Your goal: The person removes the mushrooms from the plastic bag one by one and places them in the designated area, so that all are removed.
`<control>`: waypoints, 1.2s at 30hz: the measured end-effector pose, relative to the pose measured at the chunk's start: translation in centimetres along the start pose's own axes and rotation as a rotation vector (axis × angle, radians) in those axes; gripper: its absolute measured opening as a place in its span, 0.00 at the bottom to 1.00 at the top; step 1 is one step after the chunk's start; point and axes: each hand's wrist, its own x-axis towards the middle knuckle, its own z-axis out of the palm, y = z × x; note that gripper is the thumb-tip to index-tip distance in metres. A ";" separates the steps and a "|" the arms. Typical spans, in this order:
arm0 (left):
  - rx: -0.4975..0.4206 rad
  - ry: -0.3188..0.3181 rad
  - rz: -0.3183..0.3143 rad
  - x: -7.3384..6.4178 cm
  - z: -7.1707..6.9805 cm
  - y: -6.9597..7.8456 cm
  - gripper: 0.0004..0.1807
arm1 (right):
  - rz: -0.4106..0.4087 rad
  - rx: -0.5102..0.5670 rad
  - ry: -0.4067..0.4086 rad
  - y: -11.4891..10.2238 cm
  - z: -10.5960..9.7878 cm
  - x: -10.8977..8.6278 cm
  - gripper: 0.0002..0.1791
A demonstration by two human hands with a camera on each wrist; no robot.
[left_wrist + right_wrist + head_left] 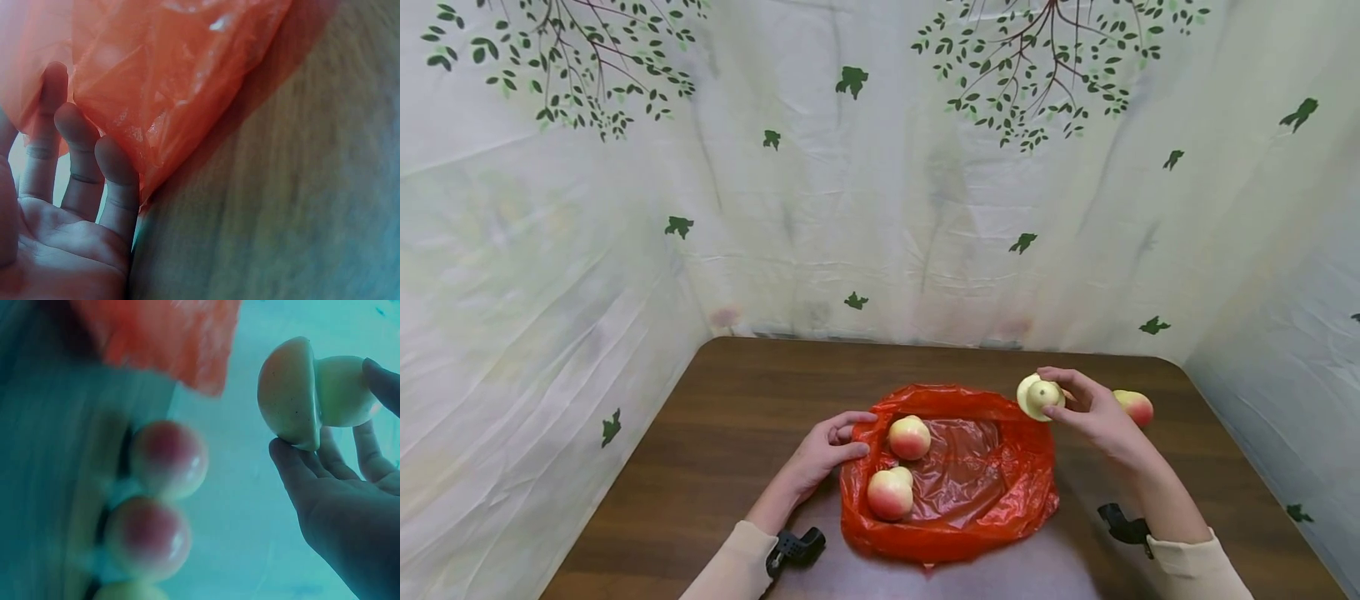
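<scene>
An open red plastic bag (955, 546) lies on the table, and my left hand (820, 454) grips its left rim between thumb and fingers. In the left wrist view, some fingers of the left hand (75, 212) lie against the translucent red film. Two mushroom-shaped pieces, a toy mushroom (909, 438) and another toy mushroom (890, 496), rest inside the bag's left part. My right hand (1097, 417) pinches a third toy mushroom (1042, 397) above the bag's far right rim. Its half-round cap (289, 394) and fat pale stem (344, 390) show in the right wrist view.
Another red-and-yellow toy mushroom (1133, 407) sits on the brown wooden table (775, 367), right of my right hand. The right wrist view shows several loose pieces in a row, the nearest toy mushroom (169, 458) under the bag's edge. Leaf-printed curtains (887, 208) enclose the table.
</scene>
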 end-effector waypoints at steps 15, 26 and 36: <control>-0.012 0.000 -0.003 -0.1 0.0 -0.1 0.28 | 0.076 -0.177 0.082 3.5 -2.0 -1.0 0.29; -0.005 0.006 0.014 0.1 0.0 0.0 0.27 | 0.013 -0.282 0.107 4.6 -2.1 -0.7 0.28; -0.010 0.018 -0.006 -0.2 0.1 0.5 0.27 | 0.053 -0.384 0.105 5.2 -2.2 -0.6 0.27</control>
